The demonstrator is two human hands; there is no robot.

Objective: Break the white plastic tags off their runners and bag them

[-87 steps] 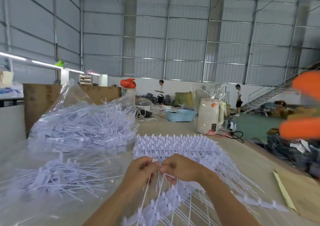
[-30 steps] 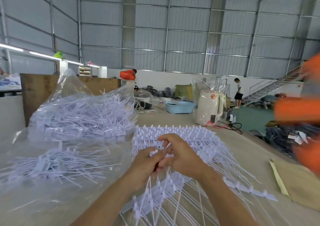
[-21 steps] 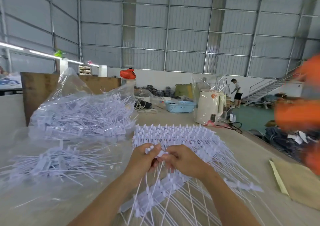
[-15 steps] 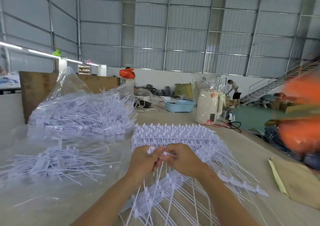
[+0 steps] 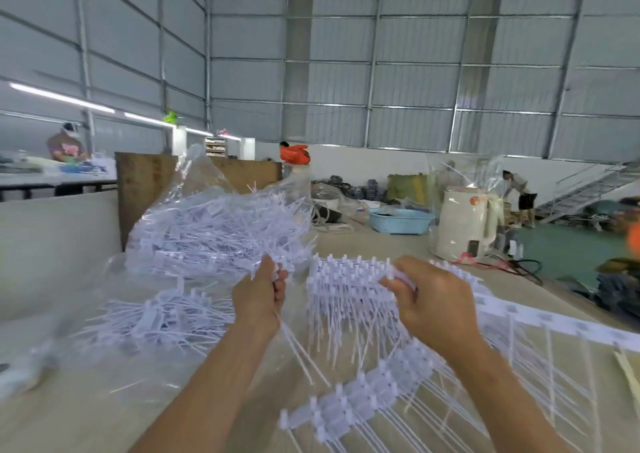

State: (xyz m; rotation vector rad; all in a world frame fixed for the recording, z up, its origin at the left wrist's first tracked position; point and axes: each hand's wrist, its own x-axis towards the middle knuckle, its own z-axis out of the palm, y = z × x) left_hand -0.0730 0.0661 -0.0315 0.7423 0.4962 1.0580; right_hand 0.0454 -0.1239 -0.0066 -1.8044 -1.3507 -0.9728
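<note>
Hands have parted: left hand (image 5: 260, 295) pinches loose white tags (image 5: 301, 352), stems slanting down-right toward the tabletop (image 5: 104, 414), near the clear bag (image 5: 214, 234). Right hand (image 5: 431, 298) fingers grip the runner stack (image 5: 349, 286).

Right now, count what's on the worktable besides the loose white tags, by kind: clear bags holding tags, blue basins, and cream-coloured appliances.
Clear bags holding tags: 1
Blue basins: 1
Cream-coloured appliances: 1
Total: 3
The left hand grips a few broken-off tags; the right hand pinches tags on the runners.
</note>
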